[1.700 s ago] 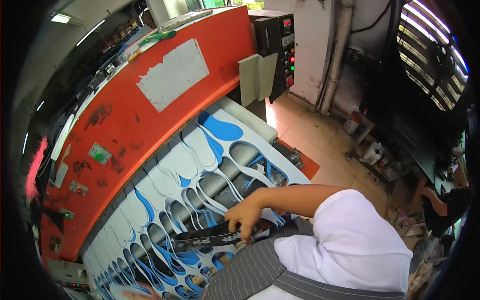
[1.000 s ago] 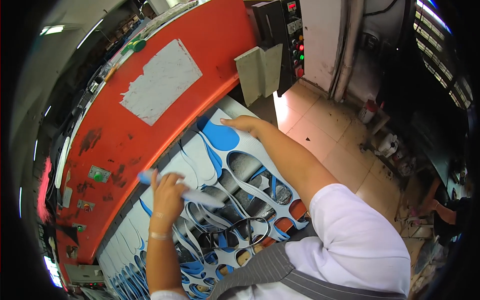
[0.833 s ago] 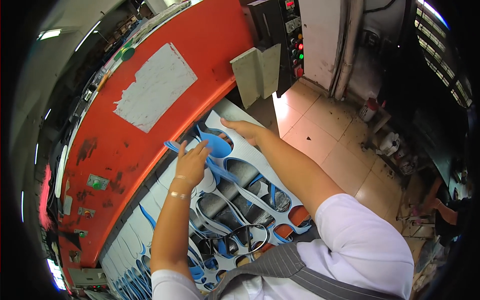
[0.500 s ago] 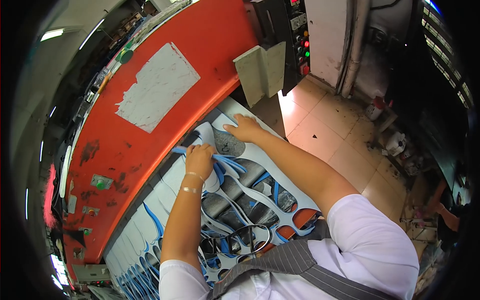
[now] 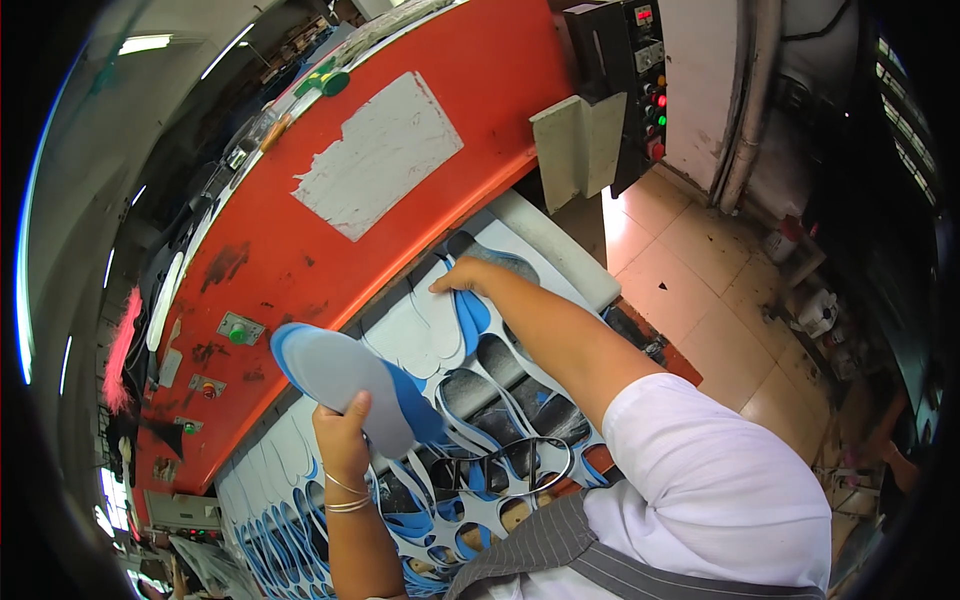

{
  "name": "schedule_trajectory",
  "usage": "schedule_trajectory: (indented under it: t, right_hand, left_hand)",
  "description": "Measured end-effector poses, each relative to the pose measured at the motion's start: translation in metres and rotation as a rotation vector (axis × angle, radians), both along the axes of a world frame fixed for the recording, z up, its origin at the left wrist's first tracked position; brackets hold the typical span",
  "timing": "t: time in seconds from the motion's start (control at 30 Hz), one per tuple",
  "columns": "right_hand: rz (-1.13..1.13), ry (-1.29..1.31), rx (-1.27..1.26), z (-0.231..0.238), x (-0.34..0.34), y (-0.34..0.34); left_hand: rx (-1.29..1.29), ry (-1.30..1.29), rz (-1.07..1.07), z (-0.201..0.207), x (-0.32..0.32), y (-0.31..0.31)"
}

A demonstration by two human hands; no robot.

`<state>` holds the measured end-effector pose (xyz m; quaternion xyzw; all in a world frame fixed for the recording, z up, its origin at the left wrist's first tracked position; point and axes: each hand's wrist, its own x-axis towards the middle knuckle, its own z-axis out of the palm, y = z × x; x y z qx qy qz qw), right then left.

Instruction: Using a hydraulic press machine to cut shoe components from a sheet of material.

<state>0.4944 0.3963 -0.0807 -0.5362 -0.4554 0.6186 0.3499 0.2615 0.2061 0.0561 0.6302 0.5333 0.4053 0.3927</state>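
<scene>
My left hand (image 5: 343, 440) grips a small stack of insoles (image 5: 345, 375), pale grey-white on top with blue layers fanned out below. The stack is raised above the sheet, near the red machine front. Farther right, my right hand (image 5: 462, 278) is closed at the edge of other insoles (image 5: 470, 315) with blue sides, which lie in the cut sheet. Its fingertips are partly hidden. Under both arms spreads the white-and-blue cut sheet material (image 5: 480, 395), with sole-shaped holes and thin strips left between them. Dark bed surface shows through the holes.
A red machine beam (image 5: 400, 215) with a torn white patch runs along the far side. Green and red buttons (image 5: 238, 331) sit on it at left. A control panel (image 5: 650, 100) stands beyond the tiled floor (image 5: 690, 280). A thin dark looped frame (image 5: 520, 470) shows close to my body.
My left hand has risen from the sheet and moved left, now holding up a stack of insoles. My right hand has moved from the sheet's far edge onto other insoles. The view has shifted.
</scene>
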Motion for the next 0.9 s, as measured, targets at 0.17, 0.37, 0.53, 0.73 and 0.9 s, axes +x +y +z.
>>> schedule_trajectory:
  t: [0.17, 0.37, 0.53, 0.73, 0.9]
  right_hand:
    - [-0.151, 0.047, -0.026, -0.009, -0.011, 0.001]
    - [0.054, 0.656, -0.020, -0.043, 0.013, -0.007]
    - [0.206, 0.826, -0.042, -0.046, 0.027, -0.021]
    - [0.096, 0.914, -0.065, -0.028, 0.029, -0.045]
    - [-0.005, 0.593, 0.104, -0.018, 0.024, -0.047]
  left_hand:
    - [-0.305, -0.693, 0.003, -0.029, -0.007, 0.036]
    - [-0.380, -0.739, -0.066, -0.067, 0.073, 0.103]
    - [-0.303, -0.484, -0.106, -0.105, 0.122, 0.123]
    - [-0.288, -0.509, -0.035, -0.115, 0.113, 0.127]
    - [-0.196, -0.658, -0.116, -0.082, 0.107, 0.098]
